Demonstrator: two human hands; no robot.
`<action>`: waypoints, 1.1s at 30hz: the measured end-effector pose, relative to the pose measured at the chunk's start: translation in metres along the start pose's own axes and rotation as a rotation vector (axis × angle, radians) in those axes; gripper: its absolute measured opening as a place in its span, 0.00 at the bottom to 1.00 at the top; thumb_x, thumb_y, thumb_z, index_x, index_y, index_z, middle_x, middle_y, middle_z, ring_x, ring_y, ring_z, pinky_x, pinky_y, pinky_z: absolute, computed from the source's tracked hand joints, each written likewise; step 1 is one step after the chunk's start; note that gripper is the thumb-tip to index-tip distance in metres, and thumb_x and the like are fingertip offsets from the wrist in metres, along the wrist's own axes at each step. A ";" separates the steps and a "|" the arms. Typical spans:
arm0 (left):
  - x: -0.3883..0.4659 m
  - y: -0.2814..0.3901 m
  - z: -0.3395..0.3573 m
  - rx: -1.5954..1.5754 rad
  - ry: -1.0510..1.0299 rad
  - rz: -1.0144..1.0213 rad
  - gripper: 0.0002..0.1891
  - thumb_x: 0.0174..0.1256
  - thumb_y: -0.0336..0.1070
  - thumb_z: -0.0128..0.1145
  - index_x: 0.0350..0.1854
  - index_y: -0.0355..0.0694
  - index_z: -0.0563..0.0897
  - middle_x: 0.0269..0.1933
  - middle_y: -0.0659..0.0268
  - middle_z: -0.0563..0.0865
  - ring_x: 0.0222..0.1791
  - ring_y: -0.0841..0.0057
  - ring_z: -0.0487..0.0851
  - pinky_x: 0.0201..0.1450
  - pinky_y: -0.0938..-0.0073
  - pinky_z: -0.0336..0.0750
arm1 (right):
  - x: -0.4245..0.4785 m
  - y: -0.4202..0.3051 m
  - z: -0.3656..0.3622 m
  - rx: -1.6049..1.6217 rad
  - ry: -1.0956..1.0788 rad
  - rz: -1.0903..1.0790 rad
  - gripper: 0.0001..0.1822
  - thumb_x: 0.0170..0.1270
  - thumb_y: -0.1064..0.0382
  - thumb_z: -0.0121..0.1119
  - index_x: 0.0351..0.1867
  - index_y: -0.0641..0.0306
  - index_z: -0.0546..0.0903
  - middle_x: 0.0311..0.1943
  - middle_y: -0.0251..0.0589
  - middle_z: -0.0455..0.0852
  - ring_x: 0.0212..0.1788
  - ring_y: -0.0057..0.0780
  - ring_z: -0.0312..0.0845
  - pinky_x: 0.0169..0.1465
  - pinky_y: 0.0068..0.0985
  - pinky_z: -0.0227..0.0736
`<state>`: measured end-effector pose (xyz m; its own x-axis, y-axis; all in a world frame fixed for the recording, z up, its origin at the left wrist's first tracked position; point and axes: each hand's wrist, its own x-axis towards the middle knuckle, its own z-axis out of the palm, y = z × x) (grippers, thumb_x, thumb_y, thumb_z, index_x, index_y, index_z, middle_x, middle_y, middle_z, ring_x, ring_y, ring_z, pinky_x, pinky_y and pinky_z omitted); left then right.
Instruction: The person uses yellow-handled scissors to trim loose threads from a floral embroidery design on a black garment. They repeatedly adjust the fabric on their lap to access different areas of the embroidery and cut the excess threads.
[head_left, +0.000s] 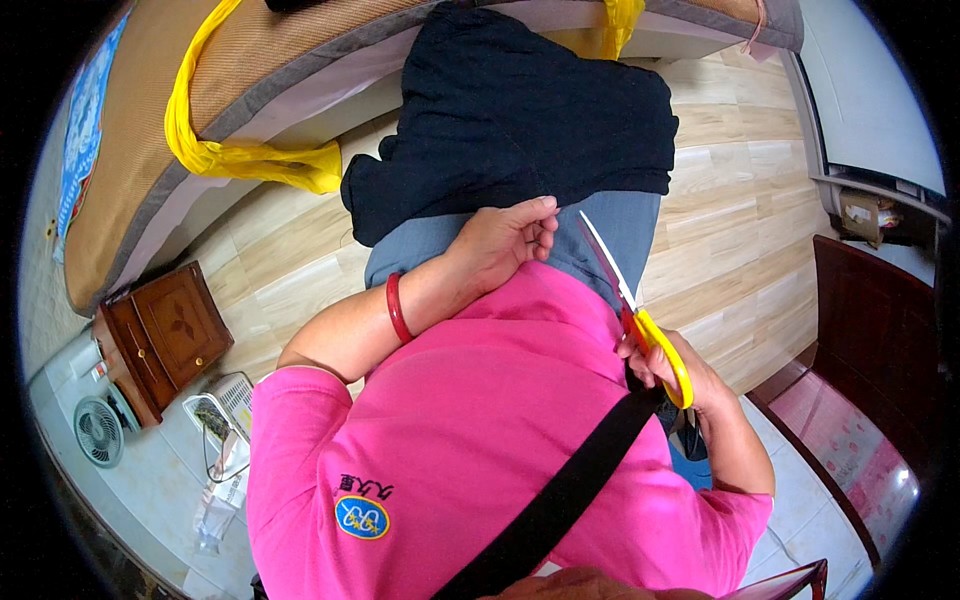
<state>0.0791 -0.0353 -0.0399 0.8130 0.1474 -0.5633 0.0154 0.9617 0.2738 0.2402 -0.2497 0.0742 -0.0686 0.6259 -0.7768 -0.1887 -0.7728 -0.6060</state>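
A black cloth garment (525, 120) lies in folds over my knees, above grey-blue trousers (611, 232). My left hand (517, 240), a red bangle on its wrist, is at the near edge of the garment. Its thumb and forefinger are pinched together and the other fingers curl in; if anything thin is between them, it is too small to see. In my right hand (667, 367) is a pair of scissors (636, 307) with yellow and red handles. The blades lie almost together, and their tips point towards my left fingertips, a short gap away.
Ahead is a bed (300, 67) with a woven mat and yellow cloth strips (255, 161) hanging down. A wooden cabinet (165, 337) and a small fan (98, 431) stand left. To the right are a dark wooden chair (870, 315) and a television (870, 82).
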 end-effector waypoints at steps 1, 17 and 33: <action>0.000 0.000 -0.002 0.003 -0.010 0.007 0.09 0.68 0.40 0.54 0.34 0.40 0.80 0.30 0.69 0.81 0.29 0.80 0.77 0.37 0.78 0.72 | 0.001 -0.001 -0.001 0.001 -0.002 0.002 0.34 0.58 0.32 0.55 0.40 0.69 0.74 0.22 0.28 0.69 0.22 0.16 0.61 0.26 0.17 0.58; -0.004 0.002 0.003 0.097 0.030 0.016 0.09 0.68 0.39 0.53 0.41 0.39 0.80 0.40 0.67 0.81 0.39 0.81 0.76 0.42 0.79 0.71 | 0.039 -0.008 0.007 -0.068 -0.024 -0.021 0.41 0.58 0.24 0.44 0.42 0.67 0.73 0.23 0.33 0.69 0.26 0.20 0.66 0.31 0.19 0.64; -0.005 0.003 0.006 0.166 0.052 0.030 0.12 0.66 0.40 0.56 0.43 0.37 0.80 0.43 0.65 0.81 0.41 0.80 0.76 0.42 0.78 0.71 | 0.054 0.000 0.015 -0.089 0.111 0.030 0.25 0.66 0.39 0.50 0.28 0.61 0.72 0.14 0.28 0.68 0.14 0.15 0.60 0.17 0.17 0.55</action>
<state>0.0786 -0.0344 -0.0320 0.7836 0.1915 -0.5910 0.0905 0.9060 0.4135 0.2216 -0.2146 0.0344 0.0370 0.5911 -0.8058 -0.1005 -0.8000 -0.5915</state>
